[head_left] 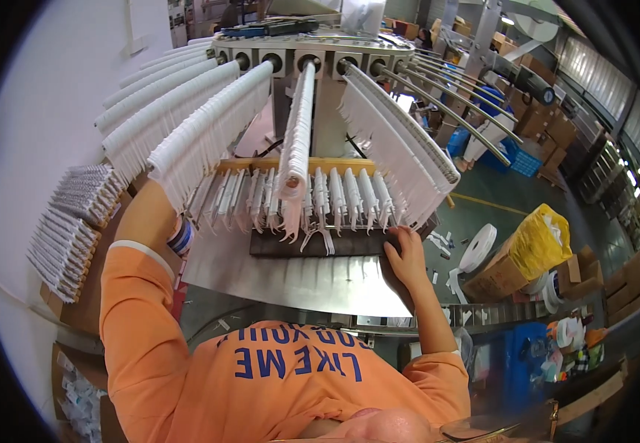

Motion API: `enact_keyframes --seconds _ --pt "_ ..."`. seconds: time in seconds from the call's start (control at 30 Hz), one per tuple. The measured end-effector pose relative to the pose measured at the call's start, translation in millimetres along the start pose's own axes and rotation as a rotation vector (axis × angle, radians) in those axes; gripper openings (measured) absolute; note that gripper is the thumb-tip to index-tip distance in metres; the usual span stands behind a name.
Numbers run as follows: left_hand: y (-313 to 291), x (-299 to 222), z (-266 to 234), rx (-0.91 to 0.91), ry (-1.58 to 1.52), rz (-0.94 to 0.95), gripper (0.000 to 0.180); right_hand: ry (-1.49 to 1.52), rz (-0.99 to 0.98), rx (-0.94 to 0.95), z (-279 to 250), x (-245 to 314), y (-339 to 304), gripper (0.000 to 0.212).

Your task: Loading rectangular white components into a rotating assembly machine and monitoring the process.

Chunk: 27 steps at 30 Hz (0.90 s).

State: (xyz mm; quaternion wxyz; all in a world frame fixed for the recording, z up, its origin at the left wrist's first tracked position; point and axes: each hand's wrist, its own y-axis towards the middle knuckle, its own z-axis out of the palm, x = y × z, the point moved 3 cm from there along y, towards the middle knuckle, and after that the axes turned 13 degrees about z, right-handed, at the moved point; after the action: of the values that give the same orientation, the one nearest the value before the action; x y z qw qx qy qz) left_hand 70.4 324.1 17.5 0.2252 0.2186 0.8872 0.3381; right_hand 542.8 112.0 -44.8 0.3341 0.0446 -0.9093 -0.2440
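Note:
My right hand (407, 255) grips the right end of a dark flat tray (290, 245), its fingers bent at the corner. On the far side of this tray stands a row of white folded strips (335, 198) in front of a wooden bar (327, 162). My left forearm (148, 210) reaches up behind white strips (209, 129) hung along a metal rod, which hide my left hand. Straight ahead, another loaded rod (304, 122) points toward me above the row. A further rod of hanging white pieces (397, 136) slants to the right.
A metal machine head (312, 52) carries the rods; several bare rods (453, 103) stick out at right. Below the tray is a shiny metal sheet (298, 280). Bundled white strips (69, 244) fill racks at left. A yellow bag (545, 236) and cartons stand at right.

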Motion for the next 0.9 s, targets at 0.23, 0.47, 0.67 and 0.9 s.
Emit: enact_keyframes --seconds 0.23,0.47,0.67,0.9 --pt "-164.1 86.3 -154.8 -0.019 0.589 -0.401 0.020 -0.100 0.039 0.080 4.9 -2.6 3.1 0.040" --pt "-171.1 -0.9 -134.3 0.791 0.744 -0.345 0.014 -0.187 -0.122 0.086 11.8 4.8 9.9 0.036" --pt "-194.8 -198.5 -55.6 0.566 0.276 0.204 0.055 -0.194 -0.076 0.140 17.4 16.7 11.2 0.031" --pt "-145.3 -221.1 -1.6 0.508 0.139 0.310 0.062 -0.200 -0.315 0.048 0.2 38.1 -0.5 0.024"
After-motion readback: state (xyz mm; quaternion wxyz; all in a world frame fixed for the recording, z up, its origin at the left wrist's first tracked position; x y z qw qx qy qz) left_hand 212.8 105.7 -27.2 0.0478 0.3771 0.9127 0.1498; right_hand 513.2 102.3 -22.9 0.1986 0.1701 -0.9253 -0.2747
